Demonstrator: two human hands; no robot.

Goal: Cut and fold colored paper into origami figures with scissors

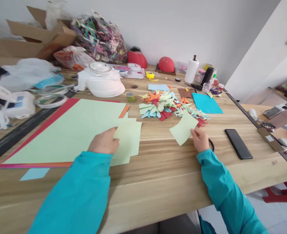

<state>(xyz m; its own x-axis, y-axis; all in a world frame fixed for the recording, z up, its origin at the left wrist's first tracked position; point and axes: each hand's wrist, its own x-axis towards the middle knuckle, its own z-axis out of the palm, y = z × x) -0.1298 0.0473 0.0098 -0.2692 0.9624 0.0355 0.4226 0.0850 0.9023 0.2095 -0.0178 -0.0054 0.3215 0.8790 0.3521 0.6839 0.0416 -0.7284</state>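
Note:
My left hand (104, 142) rests on a stack of small pale green paper squares (127, 139) beside a large pale green sheet (68, 131); its fingers are curled down onto the paper. My right hand (200, 139) pinches one pale green square (183, 127) at its lower right corner and holds it tilted above the wooden table (158, 169). Just behind that square lies a pile of folded paper shapes (168, 107) in green, orange, red and blue. Both arms wear teal sleeves.
A black phone (238, 143) lies right of my right hand, a turquoise sheet (206, 103) behind it. White bowl-like container (102, 83), tape rolls (48, 100), plastic bags, cardboard boxes, a paper-towel roll (191, 71) and red domes (166, 64) crowd the back. A second desk stands at right.

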